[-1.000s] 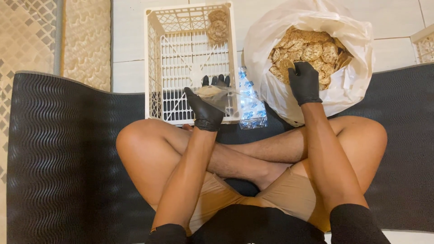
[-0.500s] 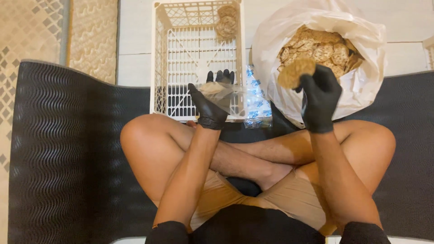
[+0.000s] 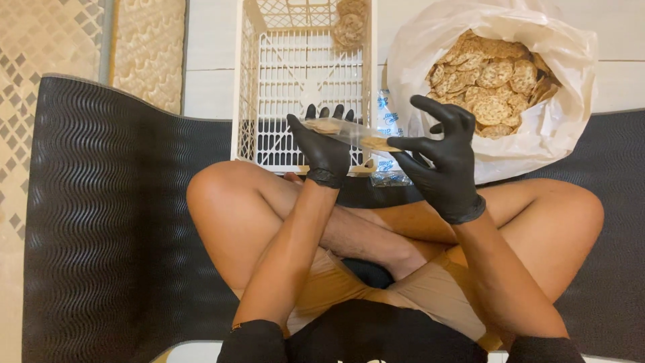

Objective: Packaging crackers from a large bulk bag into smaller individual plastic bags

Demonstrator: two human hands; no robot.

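**Clear sleeve of crackers held between gloved hands**

I see my left hand (image 3: 327,149) gripping a clear plastic sleeve (image 3: 353,133) holding round tan crackers; my right hand (image 3: 443,158) pinches its other end. It hovers before a white crate (image 3: 269,101), above black ribbed mat (image 3: 101,222) and pale tiles.

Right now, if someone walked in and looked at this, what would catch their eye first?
Two black-gloved hands at the centre: the left hand holds a clear packet with a cracker in it, and the right hand pinches its other end. Behind the right hand gapes a big white bag heaped with round brown crackers. Beside it, behind the left hand, stands a white plastic crate on the tiled floor.
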